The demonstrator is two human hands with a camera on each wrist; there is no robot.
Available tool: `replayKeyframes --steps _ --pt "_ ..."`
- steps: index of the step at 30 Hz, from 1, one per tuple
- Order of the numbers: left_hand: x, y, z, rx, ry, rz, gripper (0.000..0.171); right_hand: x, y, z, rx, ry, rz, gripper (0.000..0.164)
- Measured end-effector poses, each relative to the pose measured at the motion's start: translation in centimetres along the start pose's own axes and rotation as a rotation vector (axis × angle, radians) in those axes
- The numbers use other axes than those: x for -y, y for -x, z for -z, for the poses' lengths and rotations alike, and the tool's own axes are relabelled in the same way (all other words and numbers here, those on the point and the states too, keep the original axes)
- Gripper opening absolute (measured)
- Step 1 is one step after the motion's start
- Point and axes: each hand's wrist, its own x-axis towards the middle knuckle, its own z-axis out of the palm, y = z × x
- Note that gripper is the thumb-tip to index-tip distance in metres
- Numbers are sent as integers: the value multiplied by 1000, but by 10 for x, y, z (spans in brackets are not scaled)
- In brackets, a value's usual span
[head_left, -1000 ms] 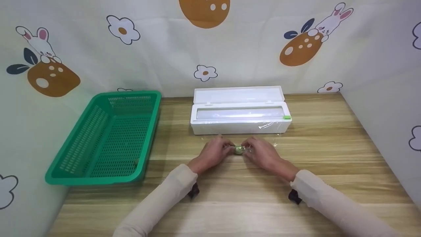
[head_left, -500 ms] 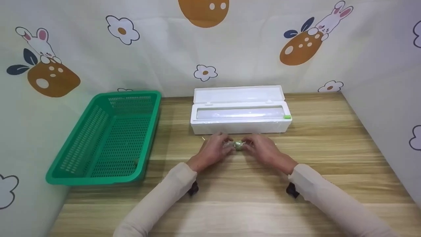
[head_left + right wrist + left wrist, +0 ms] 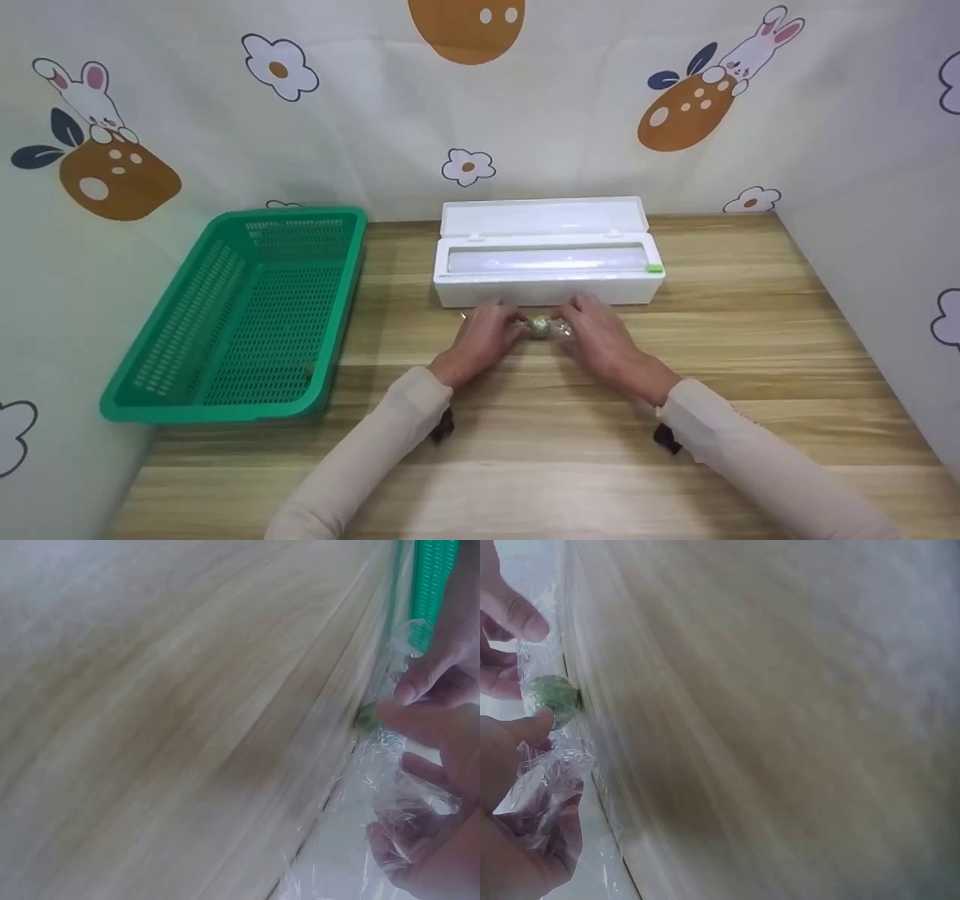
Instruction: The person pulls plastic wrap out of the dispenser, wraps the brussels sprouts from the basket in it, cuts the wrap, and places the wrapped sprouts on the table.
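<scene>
A small round green item (image 3: 540, 327), its kind unclear, lies between the hands inside clear cling film (image 3: 564, 761). My left hand (image 3: 480, 343) grips bunched film on the left side, its thumb against the green item in the left wrist view. On the right side, my right hand (image 3: 601, 341) holds gathered film with curled fingers, plain in the right wrist view. Just behind the hands stands a white cling film box (image 3: 547, 291) with its lid raised. A film roll (image 3: 547, 260) shows through its slot. Fingertips are partly hidden by film and hands.
A green slotted basket (image 3: 341, 330) stands on the left of the wooden table (image 3: 570, 465), with a small brownish thing (image 3: 309, 370) near its front right corner. A green slider (image 3: 655, 268) sits at the box's right end. A printed cloth (image 3: 555, 112) hangs behind.
Both hands have shifted slightly away from the body toward the box, the green item with them. The film around it is more bunched, and the loose sheet by the box is less visible.
</scene>
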Motion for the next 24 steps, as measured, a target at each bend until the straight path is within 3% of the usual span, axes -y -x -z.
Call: replayKeyframes --steps 4,10,16,21,24 --pt "7 5 7 24 49 -19 22 -8 5 1 26 3 -12 26" --pt "21 13 18 32 156 -141 20 -20 9 10 103 -96 -75 19" --pt "28 21 21 15 164 -210 16 -28 12 15 130 -112 -68 23" --pt "33 27 26 -12 200 -223 31 -34 18 33 162 -155 -128 33" --pt "35 30 30 -40 227 -205 34 -38 21 49 116 -178 -174 27"
